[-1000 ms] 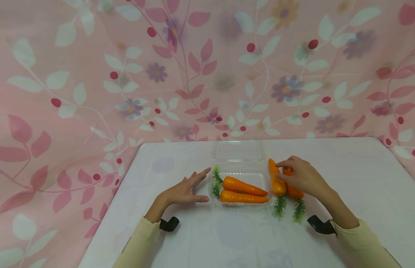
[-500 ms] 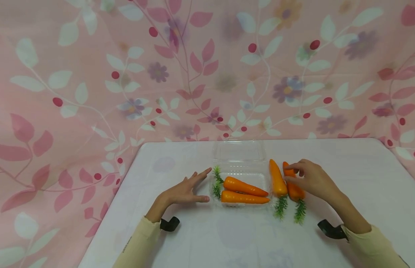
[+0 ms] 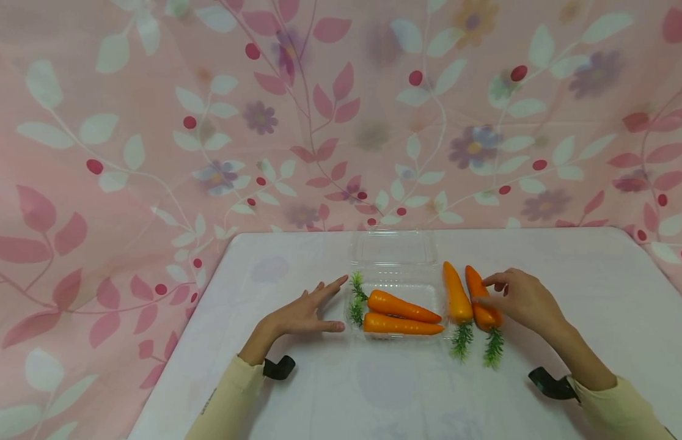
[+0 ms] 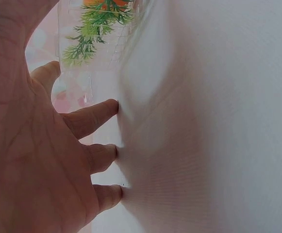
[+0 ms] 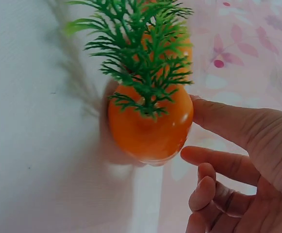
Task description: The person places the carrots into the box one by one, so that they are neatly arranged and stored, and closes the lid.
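A clear plastic clamshell box [image 3: 415, 289] lies with its lid folded back, holding two orange carrots side by side, an upper carrot [image 3: 401, 307] and a lower carrot [image 3: 403, 324]. Beside its left end, my left hand [image 3: 302, 315] is spread; in the left wrist view several fingertips touch the white cloth near the carrots' green tops [image 4: 99, 24]. To the box's right, an inner carrot [image 3: 455, 293] and an outer carrot [image 3: 486, 318] lie with their leaves toward me. My right hand [image 3: 528, 302] hovers at the outer carrot, thumb and index finger loosely parted against or close to its upper side.
The white-covered table [image 3: 319, 391] carries everything. A pink floral curtain [image 3: 341, 122] hangs behind its far edge. The box's raised lid [image 3: 394, 247] lies flat toward that edge. Dark wrist mounts [image 3: 279, 368] sit at both cuffs.
My right hand has moved right, from the inner carrot over to the outer one. The carrots lie where they were, and the left hand has stayed in place.
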{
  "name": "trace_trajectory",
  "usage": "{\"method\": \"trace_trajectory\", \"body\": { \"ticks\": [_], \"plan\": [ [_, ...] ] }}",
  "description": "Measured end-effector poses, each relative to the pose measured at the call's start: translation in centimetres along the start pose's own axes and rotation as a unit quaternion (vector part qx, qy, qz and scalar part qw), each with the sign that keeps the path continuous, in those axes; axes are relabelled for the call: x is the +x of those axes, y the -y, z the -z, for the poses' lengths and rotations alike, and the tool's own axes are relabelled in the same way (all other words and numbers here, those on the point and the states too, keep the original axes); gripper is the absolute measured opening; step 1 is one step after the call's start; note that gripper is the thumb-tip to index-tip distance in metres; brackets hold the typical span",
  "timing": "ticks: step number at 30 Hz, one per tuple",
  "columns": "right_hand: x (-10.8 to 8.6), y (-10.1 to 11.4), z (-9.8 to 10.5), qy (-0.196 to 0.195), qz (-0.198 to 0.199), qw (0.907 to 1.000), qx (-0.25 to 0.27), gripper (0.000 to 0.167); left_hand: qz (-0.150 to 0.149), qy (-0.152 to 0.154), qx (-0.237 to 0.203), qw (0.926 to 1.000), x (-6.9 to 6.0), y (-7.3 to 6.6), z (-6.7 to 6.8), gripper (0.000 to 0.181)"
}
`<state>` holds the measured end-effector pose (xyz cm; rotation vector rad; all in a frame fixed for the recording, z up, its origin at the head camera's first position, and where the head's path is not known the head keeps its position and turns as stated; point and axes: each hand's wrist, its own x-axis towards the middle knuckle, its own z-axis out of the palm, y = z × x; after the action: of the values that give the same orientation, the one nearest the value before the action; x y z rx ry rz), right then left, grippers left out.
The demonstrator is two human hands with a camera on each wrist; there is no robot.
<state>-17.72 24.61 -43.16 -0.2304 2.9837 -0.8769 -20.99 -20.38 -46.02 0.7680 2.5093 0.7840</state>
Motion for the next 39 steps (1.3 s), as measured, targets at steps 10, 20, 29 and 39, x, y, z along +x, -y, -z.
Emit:
{"method": "trace_trajectory", "body": {
  "ticks": [10, 20, 29, 39],
  "plan": [
    [0.0, -0.6, 0.0, 0.015, -0.025, 0.9996, 0.004, 0.053, 0.000, 0.000, -0.002, 1.0000, -0.1, -0.1, 0.0, 0.101],
    [0.0, -1.6, 0.7, 0.033, -0.042, 0.9986, 0.001, 0.062, -0.004, -0.001, -0.007, 1.0000, -0.1, -0.2, 0.1, 0.099],
    [0.3, -2.3, 1.4, 0.051, -0.043, 0.9977, -0.006, 0.062, -0.001, 0.001, -0.002, 1.0000, 0.0, 0.0, 0.0, 0.100],
    [0.9, -2.6, 2.3, 0.091, -0.029, 0.9951, -0.025, 0.067, -0.004, -0.002, -0.007, 1.0000, -0.1, -0.1, 0.0, 0.101]
  ]
}}
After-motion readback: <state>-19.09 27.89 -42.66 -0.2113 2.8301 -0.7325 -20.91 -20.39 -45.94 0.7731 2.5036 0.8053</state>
